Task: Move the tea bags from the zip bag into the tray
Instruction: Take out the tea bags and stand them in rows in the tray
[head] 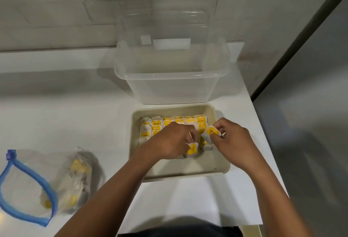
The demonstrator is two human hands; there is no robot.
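A beige tray (222,169) sits on the white counter with several yellow-tagged tea bags (156,123) lined up in rows at its far side. My left hand (169,142) is inside the tray and pinches a tea bag (192,150) near the middle. My right hand (233,140) hovers over the tray's right side and pinches another tea bag (211,133). The clear zip bag (28,186) with a blue seal lies open at the left, and several tea bags (77,169) remain in it.
A clear plastic tub (169,78) stands just behind the tray, with its lid leaning on the tiled wall. The counter edge runs along the right, next to a grey panel (310,104). My torso is at the near edge.
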